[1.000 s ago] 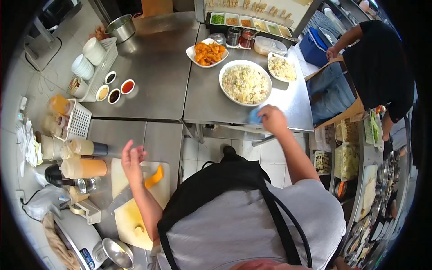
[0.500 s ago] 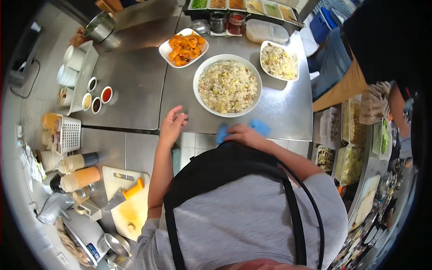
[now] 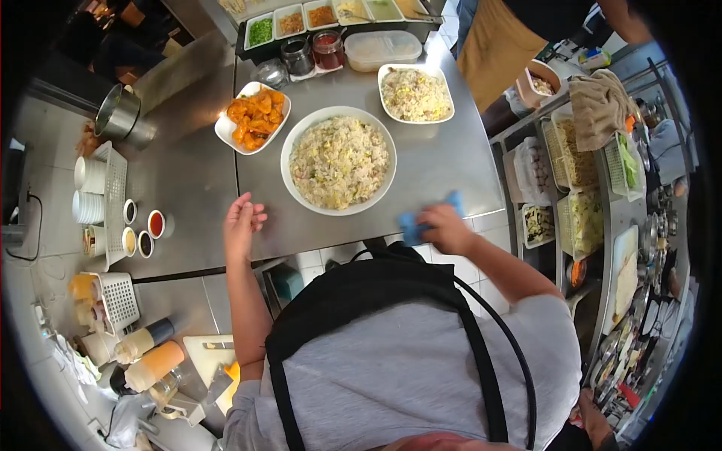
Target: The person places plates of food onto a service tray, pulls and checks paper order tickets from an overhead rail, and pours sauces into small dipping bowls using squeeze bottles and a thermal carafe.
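Note:
My right hand (image 3: pixel 449 230) presses a blue cloth (image 3: pixel 411 228) onto the front edge of the steel table (image 3: pixel 301 234), right of the large bowl. Its fingers close over the cloth, which sticks out on both sides. Over the table's front edge hovers my left hand (image 3: pixel 244 219), empty, its fingers loosely bent and apart. Between and beyond my hands stands a large round white bowl (image 3: pixel 285 167) heaped with fried rice (image 3: pixel 342 161). Behind it to the right is a smaller square bowl of fried rice (image 3: pixel 415 94). Orange sauced pieces (image 3: pixel 255 118) fill a white dish at the back left.
Sauce cups (image 3: pixel 156 223) and a white basket (image 3: pixel 114 203) stand at left. Jars (image 3: pixel 328 49), a lidded plastic tub (image 3: pixel 383 50) and topping trays (image 3: pixel 289 21) line the back. A person in a brown apron (image 3: pixel 499 49) stands at back right, by food shelves (image 3: pixel 583 222).
My right hand has slid the blue cloth rightward along the table edge, away from my body. My left hand stays raised, empty. The head view has shifted, bringing more of the right side into sight.

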A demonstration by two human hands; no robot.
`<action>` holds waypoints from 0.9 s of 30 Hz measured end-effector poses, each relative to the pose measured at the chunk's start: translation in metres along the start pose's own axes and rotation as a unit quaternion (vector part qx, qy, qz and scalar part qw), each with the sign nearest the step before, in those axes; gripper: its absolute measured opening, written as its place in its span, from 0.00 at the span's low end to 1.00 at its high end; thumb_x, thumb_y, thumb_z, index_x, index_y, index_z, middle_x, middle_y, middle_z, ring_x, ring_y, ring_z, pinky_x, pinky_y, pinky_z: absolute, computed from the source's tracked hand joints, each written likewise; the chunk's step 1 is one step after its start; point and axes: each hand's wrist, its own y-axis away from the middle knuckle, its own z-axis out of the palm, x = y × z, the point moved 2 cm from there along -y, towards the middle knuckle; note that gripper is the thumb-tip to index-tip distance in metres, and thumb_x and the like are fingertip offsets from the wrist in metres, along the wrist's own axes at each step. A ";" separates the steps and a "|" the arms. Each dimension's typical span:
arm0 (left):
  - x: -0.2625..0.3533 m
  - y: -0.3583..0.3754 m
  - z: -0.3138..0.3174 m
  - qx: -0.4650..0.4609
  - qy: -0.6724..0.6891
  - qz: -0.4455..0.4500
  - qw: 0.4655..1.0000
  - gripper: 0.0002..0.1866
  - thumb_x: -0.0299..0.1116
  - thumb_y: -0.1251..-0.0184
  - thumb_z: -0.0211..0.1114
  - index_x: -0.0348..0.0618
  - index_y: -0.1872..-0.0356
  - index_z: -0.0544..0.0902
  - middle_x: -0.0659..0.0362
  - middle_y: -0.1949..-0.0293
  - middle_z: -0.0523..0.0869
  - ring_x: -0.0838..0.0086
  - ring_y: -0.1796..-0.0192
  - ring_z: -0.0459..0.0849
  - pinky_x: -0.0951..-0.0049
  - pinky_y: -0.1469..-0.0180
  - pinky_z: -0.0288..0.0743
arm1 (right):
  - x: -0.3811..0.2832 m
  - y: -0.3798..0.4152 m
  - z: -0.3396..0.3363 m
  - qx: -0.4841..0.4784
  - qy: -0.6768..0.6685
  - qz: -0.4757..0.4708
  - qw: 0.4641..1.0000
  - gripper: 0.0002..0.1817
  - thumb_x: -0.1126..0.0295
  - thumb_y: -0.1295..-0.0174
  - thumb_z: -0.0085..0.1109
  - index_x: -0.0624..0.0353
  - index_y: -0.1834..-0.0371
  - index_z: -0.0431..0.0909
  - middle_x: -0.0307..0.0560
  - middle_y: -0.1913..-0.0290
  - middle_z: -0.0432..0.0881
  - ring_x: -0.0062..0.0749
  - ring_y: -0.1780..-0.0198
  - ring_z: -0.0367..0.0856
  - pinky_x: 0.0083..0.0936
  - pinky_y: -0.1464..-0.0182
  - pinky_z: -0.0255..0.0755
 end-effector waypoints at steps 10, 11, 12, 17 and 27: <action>0.001 -0.060 0.039 0.012 0.152 -0.022 0.988 0.19 0.41 0.38 0.50 0.43 0.48 0.63 0.60 0.70 0.78 0.79 0.75 0.76 0.83 0.73 0.68 | 0.063 0.049 -0.109 0.165 0.155 0.211 0.951 0.09 0.83 0.69 0.52 0.55 0.84 0.73 0.52 0.66 0.72 0.47 0.62 0.71 0.34 0.63 0.66; 0.003 -0.069 0.044 0.021 0.178 -0.018 0.984 0.20 0.41 0.38 0.50 0.43 0.49 0.62 0.60 0.71 0.78 0.78 0.75 0.76 0.83 0.74 0.68 | 0.056 0.024 -0.110 0.118 0.149 0.182 0.965 0.09 0.82 0.68 0.53 0.54 0.83 0.74 0.51 0.65 0.72 0.47 0.61 0.71 0.33 0.62 0.66; 0.001 -0.080 0.048 0.032 0.188 -0.015 0.981 0.19 0.41 0.38 0.50 0.44 0.50 0.62 0.60 0.71 0.77 0.78 0.76 0.76 0.82 0.75 0.68 | 0.060 0.005 -0.108 0.047 0.120 0.134 0.983 0.09 0.79 0.69 0.54 0.53 0.81 0.76 0.51 0.64 0.72 0.46 0.61 0.71 0.32 0.61 0.66; -0.004 -0.107 0.060 0.100 0.189 0.001 0.977 0.17 0.42 0.38 0.50 0.45 0.53 0.63 0.60 0.72 0.76 0.78 0.79 0.75 0.80 0.80 0.68 | 0.075 -0.111 -0.154 0.043 0.093 0.038 0.994 0.09 0.73 0.60 0.56 0.54 0.71 0.76 0.52 0.63 0.73 0.45 0.61 0.73 0.35 0.61 0.67; 0.010 -0.101 0.060 0.150 0.168 0.006 0.974 0.11 0.38 0.39 0.47 0.44 0.59 0.68 0.59 0.76 0.75 0.79 0.84 0.73 0.82 0.87 0.68 | 0.206 -0.384 -0.117 -0.047 0.166 0.270 0.947 0.14 0.63 0.50 0.48 0.59 0.65 0.77 0.55 0.60 0.77 0.45 0.59 0.76 0.35 0.59 0.70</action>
